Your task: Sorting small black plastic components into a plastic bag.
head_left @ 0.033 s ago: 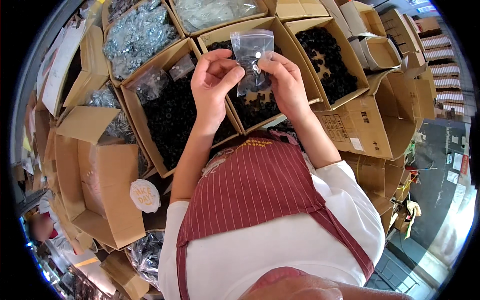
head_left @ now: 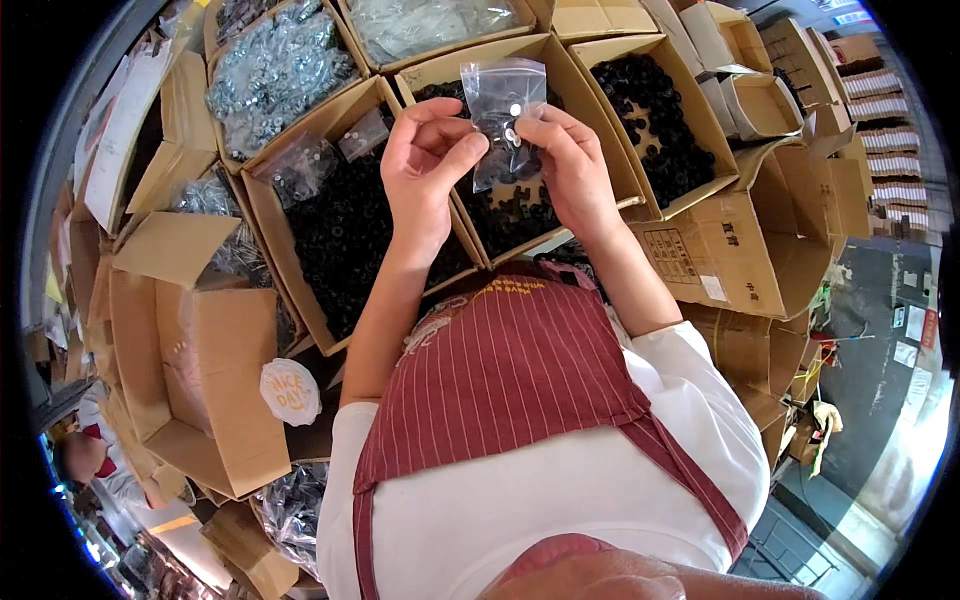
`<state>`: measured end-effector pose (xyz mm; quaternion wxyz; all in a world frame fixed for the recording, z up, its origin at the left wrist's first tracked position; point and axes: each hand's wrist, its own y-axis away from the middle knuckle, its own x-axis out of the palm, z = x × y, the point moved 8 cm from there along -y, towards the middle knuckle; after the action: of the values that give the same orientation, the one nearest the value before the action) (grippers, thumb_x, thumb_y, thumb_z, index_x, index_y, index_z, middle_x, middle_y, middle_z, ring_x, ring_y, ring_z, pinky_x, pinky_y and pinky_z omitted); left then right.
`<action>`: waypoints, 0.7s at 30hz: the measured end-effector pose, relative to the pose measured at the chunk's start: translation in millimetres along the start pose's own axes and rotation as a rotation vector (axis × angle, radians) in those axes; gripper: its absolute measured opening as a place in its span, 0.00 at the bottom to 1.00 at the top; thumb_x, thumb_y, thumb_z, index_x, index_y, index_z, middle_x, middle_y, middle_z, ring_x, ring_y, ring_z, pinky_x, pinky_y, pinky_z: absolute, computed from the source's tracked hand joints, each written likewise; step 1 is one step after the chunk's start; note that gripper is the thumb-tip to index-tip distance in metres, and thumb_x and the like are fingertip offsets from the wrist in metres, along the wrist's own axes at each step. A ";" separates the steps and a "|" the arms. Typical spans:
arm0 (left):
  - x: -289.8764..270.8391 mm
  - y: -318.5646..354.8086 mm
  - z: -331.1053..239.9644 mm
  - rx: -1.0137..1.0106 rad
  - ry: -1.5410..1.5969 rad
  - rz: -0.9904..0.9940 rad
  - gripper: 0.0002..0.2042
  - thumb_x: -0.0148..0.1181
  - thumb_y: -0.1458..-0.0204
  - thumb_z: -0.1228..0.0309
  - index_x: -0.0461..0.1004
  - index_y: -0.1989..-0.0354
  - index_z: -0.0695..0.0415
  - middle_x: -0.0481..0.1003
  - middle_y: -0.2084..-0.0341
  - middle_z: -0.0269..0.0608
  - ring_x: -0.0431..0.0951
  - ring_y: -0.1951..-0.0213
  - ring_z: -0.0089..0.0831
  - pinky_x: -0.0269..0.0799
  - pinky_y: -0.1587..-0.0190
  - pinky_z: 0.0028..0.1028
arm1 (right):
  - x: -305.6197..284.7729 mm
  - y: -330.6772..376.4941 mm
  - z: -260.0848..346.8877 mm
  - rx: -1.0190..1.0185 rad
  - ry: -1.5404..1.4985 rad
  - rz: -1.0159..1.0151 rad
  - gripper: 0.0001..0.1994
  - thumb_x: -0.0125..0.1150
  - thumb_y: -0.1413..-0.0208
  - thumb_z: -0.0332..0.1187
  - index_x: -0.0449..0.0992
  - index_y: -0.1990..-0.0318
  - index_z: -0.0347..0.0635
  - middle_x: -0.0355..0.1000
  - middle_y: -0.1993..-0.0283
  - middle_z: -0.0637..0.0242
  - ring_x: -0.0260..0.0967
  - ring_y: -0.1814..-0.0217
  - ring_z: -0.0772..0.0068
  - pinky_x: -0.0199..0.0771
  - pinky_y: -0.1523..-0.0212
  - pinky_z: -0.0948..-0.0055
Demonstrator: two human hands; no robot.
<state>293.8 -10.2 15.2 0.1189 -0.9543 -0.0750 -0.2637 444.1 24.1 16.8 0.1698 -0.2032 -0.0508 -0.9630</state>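
A small clear zip-lock bag (head_left: 503, 85) hangs upright between my hands, above the open cartons. White round pieces and dark small parts show inside it. My left hand (head_left: 425, 165) is closed at the bag's left edge, thumb against it and the other fingers curled behind. My right hand (head_left: 572, 165) pinches the bag's right side beside the white pieces. Directly under the bag is a carton (head_left: 610, 150) with black small parts. Below my left hand lies another carton full of black parts (head_left: 325, 235).
A carton of bagged metal-looking parts (head_left: 265, 100) stands at the far left, a carton of clear bags (head_left: 430, 30) behind. Black parts fill a carton (head_left: 660, 120) to the right. Open boxes (head_left: 245, 400) flank me. Another person (head_left: 110, 465) is at the lower left.
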 end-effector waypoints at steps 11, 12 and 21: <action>-3.5 0.5 -4.0 0.030 0.017 -0.037 0.16 0.64 0.48 0.82 0.70 0.51 0.63 0.78 0.65 0.40 0.78 0.62 0.23 0.75 0.56 0.22 | 7.6 0.6 -8.5 0.114 -0.087 0.025 0.11 0.58 0.37 0.34 0.77 0.53 0.37 0.75 0.58 0.75 0.68 0.56 0.87 0.66 0.54 0.83; -3.4 0.3 -4.3 0.034 0.013 -0.036 0.16 0.64 0.48 0.82 0.70 0.51 0.63 0.78 0.65 0.40 0.78 0.62 0.23 0.75 0.56 0.22 | 9.0 0.5 -6.5 0.095 -0.035 0.036 0.11 0.58 0.36 0.35 0.77 0.53 0.37 0.75 0.57 0.75 0.68 0.56 0.87 0.65 0.53 0.84; 1.1 0.1 -4.3 0.041 -0.045 0.004 0.15 0.64 0.46 0.81 0.71 0.50 0.62 0.78 0.62 0.39 0.78 0.60 0.23 0.74 0.54 0.22 | 9.9 1.0 5.1 -0.041 0.049 0.076 0.10 0.63 0.40 0.31 0.78 0.54 0.38 0.76 0.58 0.72 0.69 0.56 0.84 0.67 0.51 0.80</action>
<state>292.6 -11.3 19.3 0.1374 -0.9575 -0.0812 -0.2402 437.8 21.0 25.5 0.2034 -0.1849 -0.0191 -0.9613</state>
